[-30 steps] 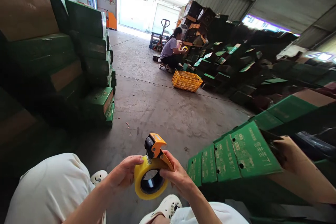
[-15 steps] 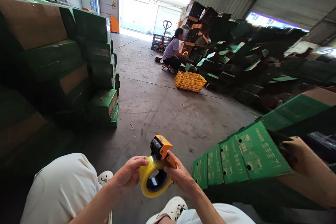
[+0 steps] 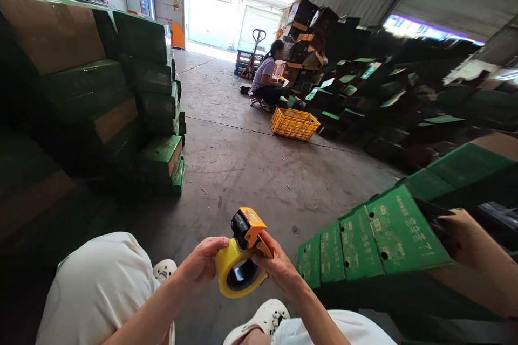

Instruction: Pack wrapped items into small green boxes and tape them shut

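A tape dispenser (image 3: 251, 225) with an orange body and a black roller is held in front of my knees, loaded with a thick roll of yellow packing tape (image 3: 224, 275). My right hand (image 3: 279, 265) is closed around the dispenser's handle, its thumb toward the roll's side. At the roll's left edge, my left hand (image 3: 204, 261) grips the tape, thumb on top and the other fingers behind, partly hidden. Whether a loose tape end sits under that thumb, I cannot tell.
Green cartons (image 3: 374, 232) lean in a row at my right. More cartons (image 3: 145, 73) are stacked at left. Ahead, a yellow crate (image 3: 294, 124) stands on the concrete floor (image 3: 226, 156) near a crouching person (image 3: 265, 78). Behind them is a pallet jack (image 3: 256, 54).
The grip on the dispenser and tape looks nearly the same, with only a slight shift of the left hand. Farther off, the crouching person's hands have moved.
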